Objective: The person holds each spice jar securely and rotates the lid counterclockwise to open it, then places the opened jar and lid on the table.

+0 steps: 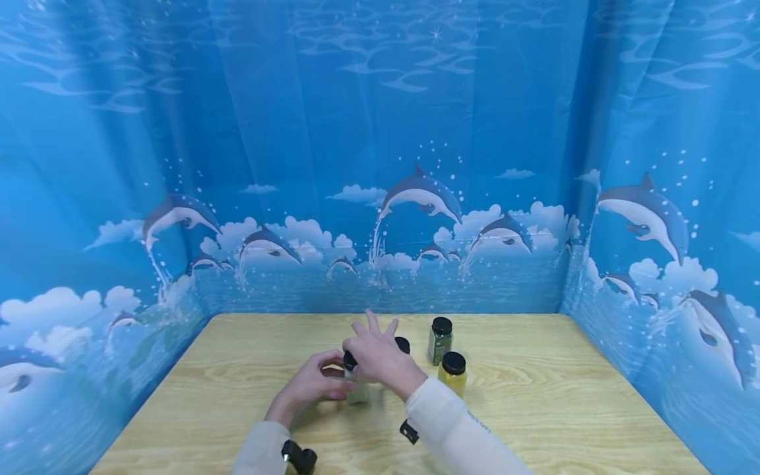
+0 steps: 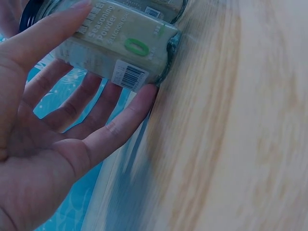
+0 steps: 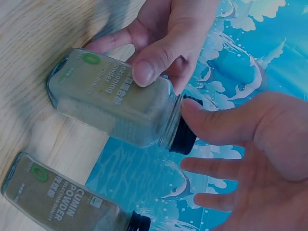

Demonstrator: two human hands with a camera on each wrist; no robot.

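Observation:
A clear jar of seasoning powder [image 3: 110, 106] with a black lid [image 3: 185, 127] stands on the table. My left hand [image 1: 313, 386] holds its body, thumb across the label and fingers along the other side, as the left wrist view shows. Over the top of this jar is my right hand [image 1: 380, 356]. Its thumb presses the lid's rim while other fingers stretch out away from it; the index finger is hidden behind the lid in the right wrist view. A jar of cumin powder [image 3: 62, 197] stands beside it, mostly covered by my right hand in the head view.
To the right of my right hand stand a jar with dark green contents [image 1: 440, 344] and a yellow jar [image 1: 453, 377], both black-lidded. The wooden table [image 1: 534, 409] meets a blue dolphin-print curtain [image 1: 380, 284] at its back and sides.

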